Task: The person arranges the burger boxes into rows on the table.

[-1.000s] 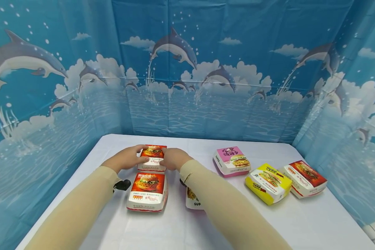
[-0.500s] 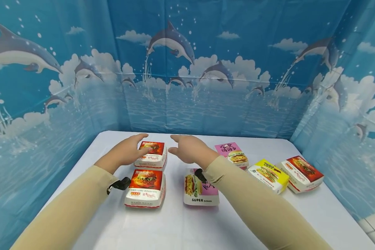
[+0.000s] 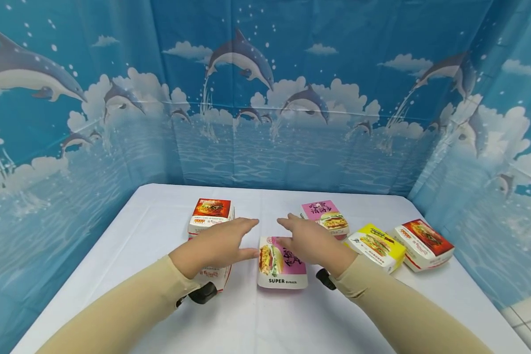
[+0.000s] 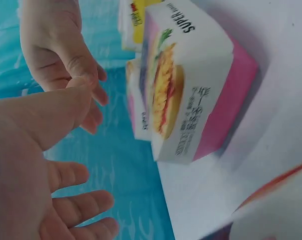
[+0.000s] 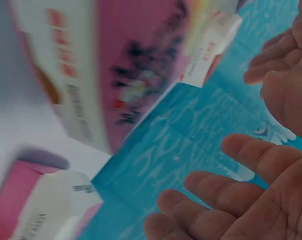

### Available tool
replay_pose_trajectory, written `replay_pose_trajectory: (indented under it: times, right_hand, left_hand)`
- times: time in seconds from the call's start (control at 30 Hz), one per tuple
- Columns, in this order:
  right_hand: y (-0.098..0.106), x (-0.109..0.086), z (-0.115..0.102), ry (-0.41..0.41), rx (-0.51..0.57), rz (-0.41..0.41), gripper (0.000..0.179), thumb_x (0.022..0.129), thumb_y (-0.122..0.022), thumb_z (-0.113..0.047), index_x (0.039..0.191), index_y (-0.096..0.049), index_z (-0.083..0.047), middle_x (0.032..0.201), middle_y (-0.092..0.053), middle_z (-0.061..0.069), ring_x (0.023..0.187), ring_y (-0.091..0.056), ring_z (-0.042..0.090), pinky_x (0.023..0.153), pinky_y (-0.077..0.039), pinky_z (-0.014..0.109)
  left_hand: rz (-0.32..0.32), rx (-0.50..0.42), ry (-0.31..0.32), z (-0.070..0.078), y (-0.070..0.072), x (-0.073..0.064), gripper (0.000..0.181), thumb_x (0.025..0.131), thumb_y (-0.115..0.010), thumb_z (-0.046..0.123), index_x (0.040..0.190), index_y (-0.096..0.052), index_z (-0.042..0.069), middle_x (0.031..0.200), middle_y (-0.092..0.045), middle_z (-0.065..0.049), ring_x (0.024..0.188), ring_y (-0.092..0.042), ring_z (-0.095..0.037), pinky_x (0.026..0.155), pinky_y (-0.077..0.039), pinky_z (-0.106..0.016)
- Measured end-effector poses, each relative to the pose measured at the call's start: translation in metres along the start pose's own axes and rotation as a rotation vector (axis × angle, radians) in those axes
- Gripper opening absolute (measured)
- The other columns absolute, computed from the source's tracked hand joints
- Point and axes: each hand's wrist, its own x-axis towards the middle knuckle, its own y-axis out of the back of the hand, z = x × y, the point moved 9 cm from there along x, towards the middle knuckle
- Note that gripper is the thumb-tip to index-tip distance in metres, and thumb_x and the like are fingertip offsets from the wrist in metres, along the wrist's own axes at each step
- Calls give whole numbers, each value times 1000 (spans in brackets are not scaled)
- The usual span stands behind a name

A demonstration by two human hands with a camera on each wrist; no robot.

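Both left hand (image 3: 217,248) and right hand (image 3: 314,243) are flanking the near pink box (image 3: 275,269), fingers (image 4: 83,206) spread (nothing held); a low left sleeve (image 3: 159,290) could be nudging the red box (image 3: 220,276) leftward of it.

On the table (image 3: 248,319), a far-left box (image 3: 210,213) lies behind a near-left box (image 3: 217,277). Right of these sits the centre box (image 3: 282,268), the left hand (image 3: 219,246) at its left, the right hand (image 3: 316,242) at its right. Farther right, a middle box (image 3: 376,248) lies between a far box (image 3: 326,216) and the rightmost box (image 3: 425,244).
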Motion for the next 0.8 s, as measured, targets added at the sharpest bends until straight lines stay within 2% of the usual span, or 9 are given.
replay_pose_trajectory:
  times: [0.2, 0.47, 0.63, 0.8]
  right_hand:
    - [-19, -14, 20, -28, 32, -5, 67, 99, -70, -48, 159, -49, -27, 170, -39, 11, 153, -42, 38, 117, -43, 64]
    - [-39, -27, 35, -43, 76, -38, 76, 94, -74, -54, 160, -48, -25, 168, -41, 12, 151, -45, 39, 117, -43, 64]
    - [-45, -27, 38, -12, 93, -34, 77, 94, -74, -53, 160, -48, -22, 168, -40, 14, 152, -44, 38, 119, -41, 62]
    - [-50, -27, 40, 0, 108, -38, 76, 96, -72, -54, 160, -47, -23, 170, -37, 14, 153, -42, 39, 121, -39, 62]
  left_hand:
    - [-58, 73, -17, 12, -20, 14, 85, 96, -69, 60, 165, -38, 21, 168, -42, 0, 156, -40, -21, 127, -37, -48]
    - [-126, 147, -75, 29, -33, 23, 86, 94, -71, 62, 162, -43, 19, 169, -42, -1, 156, -40, -20, 127, -36, -44]
    - [-168, 155, -56, 30, -41, 25, 83, 92, -75, 59, 160, -47, 20, 168, -42, -1, 154, -44, -22, 126, -37, -45]
    - [-164, 161, -49, 31, -43, 28, 82, 90, -77, 58, 158, -50, 19, 165, -47, -1, 151, -47, -22, 126, -38, -45]
